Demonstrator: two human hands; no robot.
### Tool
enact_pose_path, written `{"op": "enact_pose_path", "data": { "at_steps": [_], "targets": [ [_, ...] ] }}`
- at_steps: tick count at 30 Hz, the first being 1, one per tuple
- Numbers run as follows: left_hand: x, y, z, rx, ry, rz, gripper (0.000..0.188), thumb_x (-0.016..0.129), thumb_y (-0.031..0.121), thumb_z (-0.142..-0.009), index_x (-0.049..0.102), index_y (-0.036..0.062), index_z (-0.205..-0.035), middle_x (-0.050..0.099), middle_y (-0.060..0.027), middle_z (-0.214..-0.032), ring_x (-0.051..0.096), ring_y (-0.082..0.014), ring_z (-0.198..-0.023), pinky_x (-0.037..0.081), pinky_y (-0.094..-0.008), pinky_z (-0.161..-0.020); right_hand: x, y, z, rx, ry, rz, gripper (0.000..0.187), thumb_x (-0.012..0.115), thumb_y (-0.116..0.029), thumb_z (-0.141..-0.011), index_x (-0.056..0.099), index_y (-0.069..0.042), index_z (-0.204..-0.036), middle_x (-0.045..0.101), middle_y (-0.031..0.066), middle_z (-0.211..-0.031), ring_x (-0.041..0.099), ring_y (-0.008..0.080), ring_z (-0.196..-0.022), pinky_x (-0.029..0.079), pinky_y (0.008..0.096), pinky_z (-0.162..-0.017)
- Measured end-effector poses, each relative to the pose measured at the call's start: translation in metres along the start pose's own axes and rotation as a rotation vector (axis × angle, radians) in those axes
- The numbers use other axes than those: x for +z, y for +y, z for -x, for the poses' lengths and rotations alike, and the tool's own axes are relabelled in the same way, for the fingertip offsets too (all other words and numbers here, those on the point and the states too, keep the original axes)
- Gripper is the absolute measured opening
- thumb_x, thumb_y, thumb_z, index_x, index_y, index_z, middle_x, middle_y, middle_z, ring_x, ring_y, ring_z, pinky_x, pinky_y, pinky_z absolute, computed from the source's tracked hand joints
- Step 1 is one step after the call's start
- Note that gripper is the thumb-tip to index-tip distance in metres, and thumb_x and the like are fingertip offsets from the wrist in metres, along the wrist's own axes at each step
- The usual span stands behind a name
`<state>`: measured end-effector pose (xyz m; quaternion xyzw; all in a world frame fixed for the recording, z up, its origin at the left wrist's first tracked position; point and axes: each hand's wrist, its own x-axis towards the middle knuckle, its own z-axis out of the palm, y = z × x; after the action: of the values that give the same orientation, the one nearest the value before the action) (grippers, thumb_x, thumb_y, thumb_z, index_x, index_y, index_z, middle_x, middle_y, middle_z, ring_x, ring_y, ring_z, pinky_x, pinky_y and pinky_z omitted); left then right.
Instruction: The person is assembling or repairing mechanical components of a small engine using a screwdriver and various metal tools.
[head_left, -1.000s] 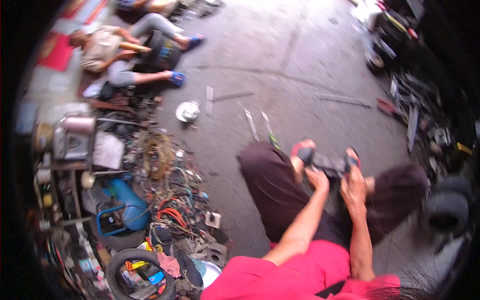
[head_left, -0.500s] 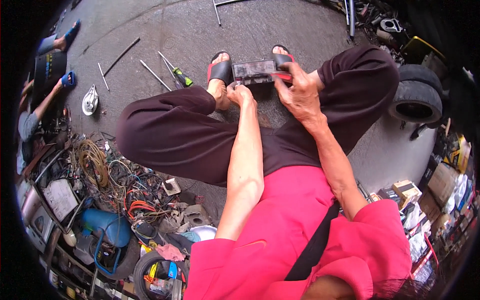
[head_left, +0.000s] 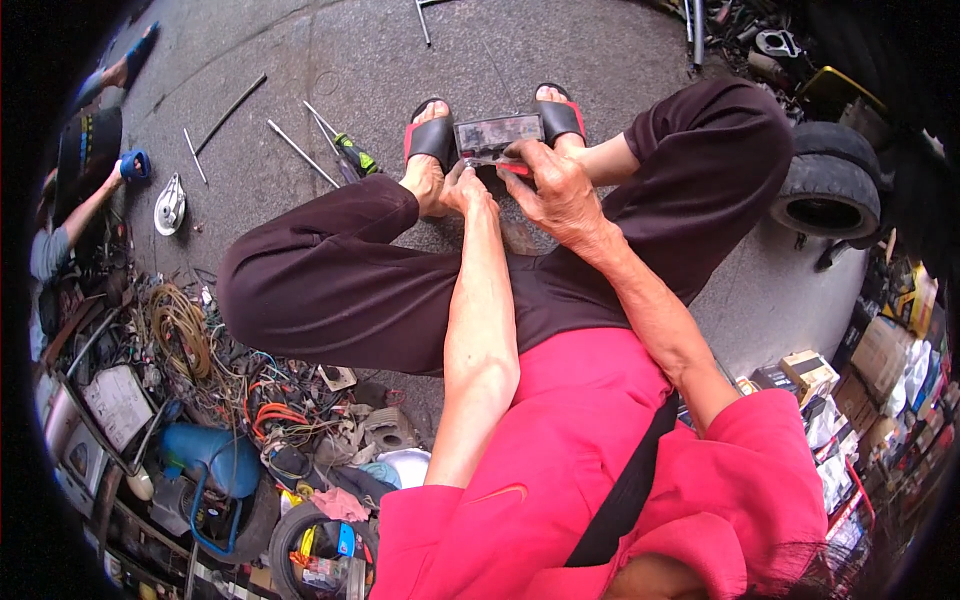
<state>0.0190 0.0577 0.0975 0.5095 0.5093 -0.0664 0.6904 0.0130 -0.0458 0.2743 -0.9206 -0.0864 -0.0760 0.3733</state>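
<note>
Between my feet stands a dark rectangular block (head_left: pixel 500 132) with a greyish, glossy top face, much like a small motorcycle battery. My left hand (head_left: pixel 468 187) is closed at its near left corner, fingertips pinched on a small shiny part that is too small to name. In my right hand (head_left: pixel 555 190) is a red-handled tool (head_left: pixel 514 169), its tip pointing left toward those fingertips. The fingers hide much of the tool, so its exact kind does not show. Left of my foot lies a green-and-black-handled screwdriver (head_left: pixel 355 154).
A metal rod (head_left: pixel 302 153), a T-handle wrench (head_left: pixel 232 112) and a silver drum-shaped part (head_left: pixel 171 206) lie on the left floor. Wires and scrap (head_left: pixel 270 400) crowd the lower left, near a blue tank (head_left: pixel 212 458). Stacked tyres (head_left: pixel 828 190) stand right. Another person's foot (head_left: pixel 134 163) shows far left.
My right hand has moved left and slightly down, bringing the red-handled tool to the near edge of the block by my left fingertips. The whole view has shifted a little.
</note>
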Motion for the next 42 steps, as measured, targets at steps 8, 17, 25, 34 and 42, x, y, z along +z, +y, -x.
{"op": "enact_pose_path", "data": {
  "at_steps": [8,17,25,34,42],
  "targets": [
    [0.005,-0.001,0.004,-0.023,-0.053,0.082,0.031,0.044,-0.005,-0.08,0.053,-0.0074,-0.11,0.059,-0.0154,-0.096,0.06,-0.0235,-0.078,0.052,-0.0337,-0.07,0.006,0.007,0.006,0.057,-0.032,-0.037,0.026,0.068,-0.005,-0.07,0.055,0.001,-0.092,0.061,0.0146,-0.077,0.061,0.0297,-0.07,0.046,0.035,-0.064],
    [-0.015,-0.008,-0.015,0.147,-0.032,-0.248,0.023,0.059,-0.005,-0.071,0.066,-0.0068,-0.092,0.065,-0.0101,-0.082,0.058,-0.0155,-0.07,0.047,-0.0263,-0.066,0.005,-0.001,0.002,0.039,-0.091,-0.029,0.021,0.065,-0.004,-0.072,0.053,-0.001,-0.089,0.06,0.0145,-0.077,0.059,0.0314,-0.07,0.045,0.0371,-0.062],
    [-0.031,-0.037,-0.005,-0.036,-0.019,-0.174,0.015,0.061,-0.003,-0.065,0.069,-0.0026,-0.078,0.067,-0.0136,-0.074,0.064,-0.0188,-0.067,0.051,-0.0318,-0.063,0.0,-0.031,0.002,0.036,-0.246,0.248,0.017,0.062,-0.012,-0.075,0.048,-0.003,-0.08,0.058,0.014,-0.072,0.06,0.0302,-0.068,0.047,0.0388,-0.056],
    [0.007,-0.049,0.013,-0.501,0.17,-0.097,0.021,0.065,-0.002,-0.067,0.052,-0.0054,-0.083,0.057,-0.0116,-0.073,0.052,-0.0191,-0.053,0.041,-0.0345,-0.042,-0.021,-0.018,0.018,0.229,-0.226,0.329,0.017,0.061,-0.015,-0.076,0.05,-0.003,-0.078,0.059,0.0154,-0.063,0.061,0.0324,-0.058,0.048,0.0412,-0.052],
    [0.008,-0.078,0.007,-0.402,0.098,0.116,0.016,0.06,-0.004,-0.066,0.045,-0.0043,-0.073,0.055,-0.016,-0.075,0.054,-0.0214,-0.057,0.045,-0.0349,-0.046,-0.017,-0.013,0.014,0.168,-0.211,0.238,0.019,0.061,-0.017,-0.078,0.048,-0.004,-0.076,0.056,0.0154,-0.059,0.059,0.0338,-0.058,0.045,0.0429,-0.05]
  ]
}}
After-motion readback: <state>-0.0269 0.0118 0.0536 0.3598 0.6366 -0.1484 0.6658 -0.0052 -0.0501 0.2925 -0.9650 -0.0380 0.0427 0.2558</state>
